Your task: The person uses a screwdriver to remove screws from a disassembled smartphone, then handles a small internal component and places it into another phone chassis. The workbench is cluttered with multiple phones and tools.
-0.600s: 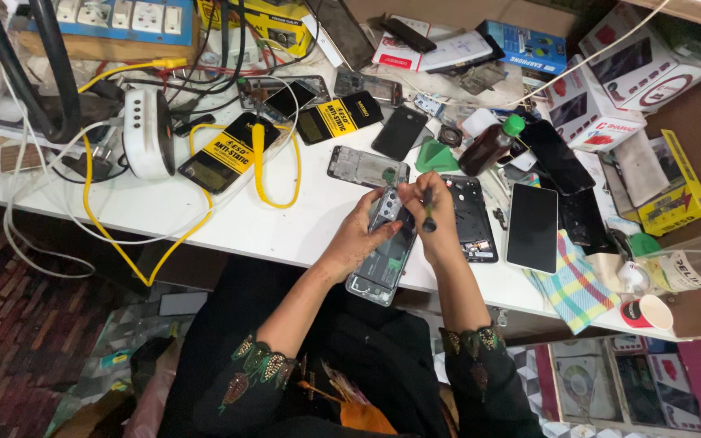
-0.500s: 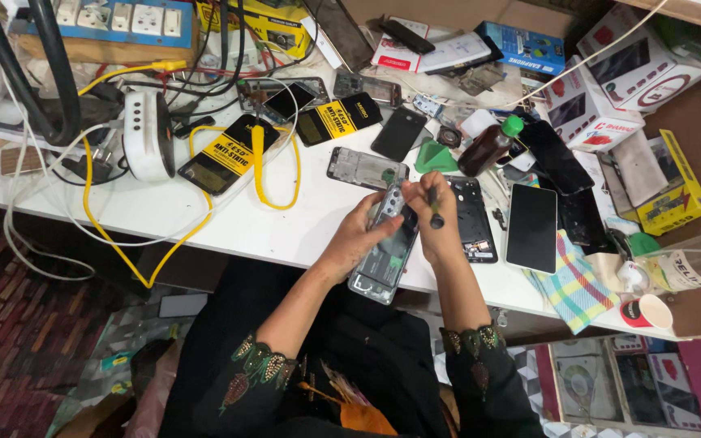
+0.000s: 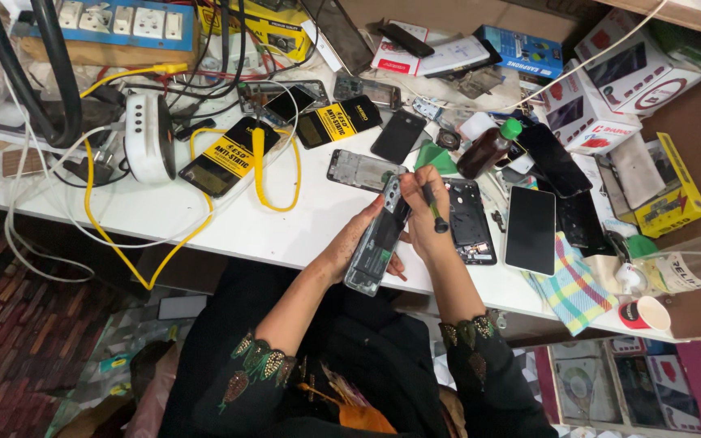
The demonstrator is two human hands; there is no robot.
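Head view: white workbench point(image 3: 204, 219).
Left hand point(image 3: 349, 253): fingers wrapped around opened phone point(image 3: 376, 243).
Right hand point(image 3: 423, 223): pinching dark screwdriver point(image 3: 432, 209), at phone's 2 o'clock.

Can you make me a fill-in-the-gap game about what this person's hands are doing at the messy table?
1. The left hand holds an opened ____ above the table edge.
2. The right hand grips a thin black ____ by its tip end.
3. The long cable looping over the table is coloured ____.
4. The brown bottle has a ____ cap.

Missing words: phone; screwdriver; yellow; green
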